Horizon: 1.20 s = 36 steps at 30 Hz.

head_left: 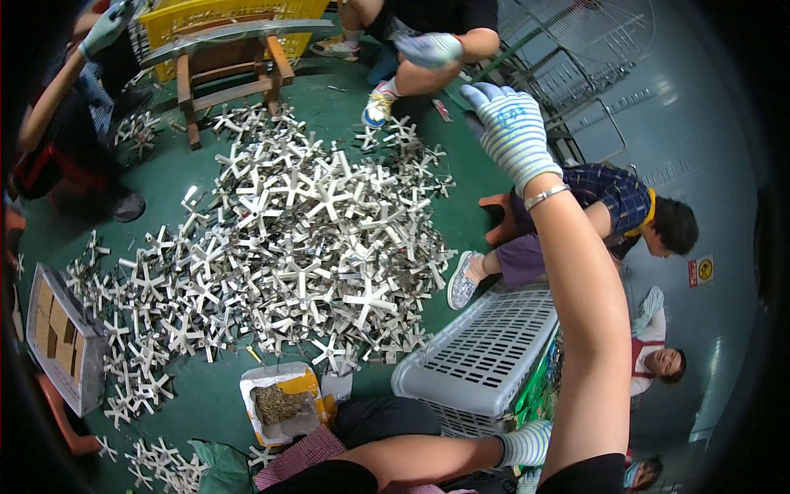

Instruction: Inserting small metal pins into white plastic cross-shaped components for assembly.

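Observation:
My right hand [510, 136], in a blue-and-white striped glove with greyish fingertips, is raised beyond the grey crate at the end of my outstretched arm. Its fingers point up and to the left, apart from the thumb, and nothing shows in them. Low in the view, my left hand [527, 445] wears a matching glove and rests by the near end of the grey slatted crate [494, 329]. Its fingers are mostly hidden. Green plastic [535, 387] and small mixed pieces lie beside it. A large heap of white star-shaped plastic parts [321, 206] spreads over the floor.
A cut-open container [278, 403] holds small brownish pieces. A grey box with cardboard dividers [62, 337] stands at left. Beyond the heap are a wooden stool [230, 78] and a yellow crate [164, 33]. Co-workers sit around, one gloved hand [428, 49] blurred. Metal racks stand at upper right.

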Motion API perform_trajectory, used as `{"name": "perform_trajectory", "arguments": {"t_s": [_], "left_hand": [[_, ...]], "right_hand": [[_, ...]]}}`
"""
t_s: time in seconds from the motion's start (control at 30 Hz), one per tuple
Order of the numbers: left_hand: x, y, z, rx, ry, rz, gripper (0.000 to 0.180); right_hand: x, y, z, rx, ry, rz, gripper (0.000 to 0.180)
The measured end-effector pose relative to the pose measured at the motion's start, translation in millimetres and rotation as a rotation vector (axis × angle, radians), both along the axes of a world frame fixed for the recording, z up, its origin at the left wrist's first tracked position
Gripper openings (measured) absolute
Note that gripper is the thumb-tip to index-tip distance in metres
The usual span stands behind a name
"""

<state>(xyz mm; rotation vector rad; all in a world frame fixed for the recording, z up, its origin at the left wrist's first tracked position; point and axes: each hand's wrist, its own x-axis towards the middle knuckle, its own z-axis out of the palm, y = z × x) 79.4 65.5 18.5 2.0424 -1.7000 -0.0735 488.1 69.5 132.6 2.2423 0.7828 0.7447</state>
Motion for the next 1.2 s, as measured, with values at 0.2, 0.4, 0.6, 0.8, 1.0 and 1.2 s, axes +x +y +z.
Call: {"name": "perform_trajectory", "arguments": {"t_s": [0.2,0.4,0.6,0.8,1.0,1.2], "left_hand": [[-4.8,-20.9,-16.7,-0.461,0.168,-0.235,0.035],[36.7,-47.8,-5.1,-0.340,0.879,0.021,0.031],[12.8,-86.4,-12.0,-0.326,1.540,0.069,0.029],[-12.0,-87.6,-15.0,-0.282,1.603,0.208,0.029],[-44.8,-78.8,-29.0,-0.185,1.297,0.035,0.029],[-41.3,-59.2,-35.1,0.185,1.282,0.041,0.029]], "right_hand": [[-119.5,7.0,16.3,-0.009,0.193,0.036,0.030],[-280.4,-92.4,61.1,0.114,0.284,-0.410,0.029],[-491.6,-185.5,29.1,0.743,-0.068,-0.779,0.024],[-577.2,-152.9,-73.0,1.610,-0.129,-1.074,0.043],[-573.2,-159.6,-120.2,1.477,-0.349,-0.776,0.020],[-592.6,-155.9,-131.3,1.439,-0.094,-0.654,0.020]]}}
